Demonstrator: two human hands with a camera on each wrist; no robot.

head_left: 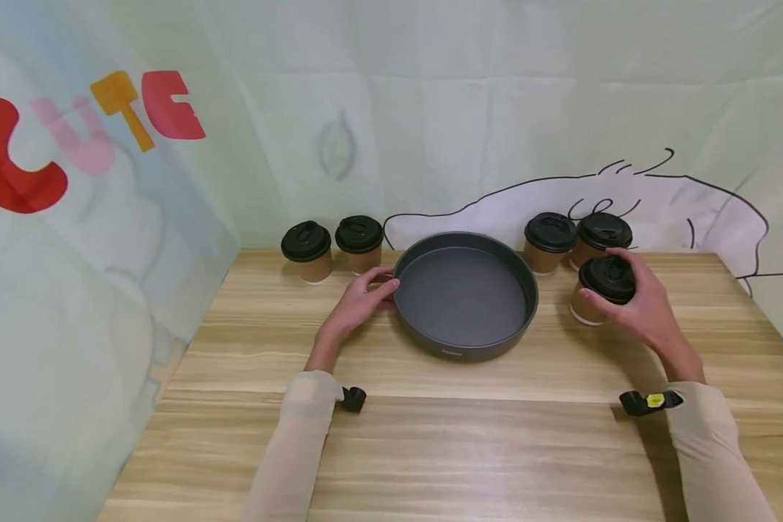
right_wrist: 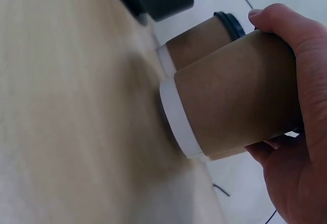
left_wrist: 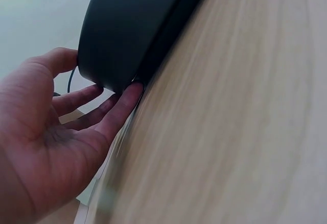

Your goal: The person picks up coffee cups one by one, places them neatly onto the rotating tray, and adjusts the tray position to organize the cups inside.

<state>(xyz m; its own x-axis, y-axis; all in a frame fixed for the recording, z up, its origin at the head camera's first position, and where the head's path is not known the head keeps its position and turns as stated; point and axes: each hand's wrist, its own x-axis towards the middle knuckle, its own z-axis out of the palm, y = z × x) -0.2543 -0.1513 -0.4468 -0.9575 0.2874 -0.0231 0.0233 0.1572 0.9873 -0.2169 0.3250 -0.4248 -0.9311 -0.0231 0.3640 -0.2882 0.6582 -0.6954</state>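
A round dark grey pan (head_left: 466, 297) sits toward the back middle of the wooden table. My left hand (head_left: 357, 303) grips its left side, the thumb at the rim; in the left wrist view the fingers (left_wrist: 125, 109) reach to the pan's lower edge. To the right of the pan, my right hand (head_left: 649, 308) holds a brown paper coffee cup (right_wrist: 235, 96) with a black lid (head_left: 605, 279), thumb and fingers around its upper part. The white base of that cup is close to the tabletop, nearly upright.
Two lidded coffee cups (head_left: 307, 250) stand left of the pan by the back wall. Behind the held cup are another lidded cup (head_left: 551, 243) and one more cup (head_left: 604, 232), side by side. A printed cloth backdrop (head_left: 431, 130) borders the table (head_left: 483, 449) at the back and left.
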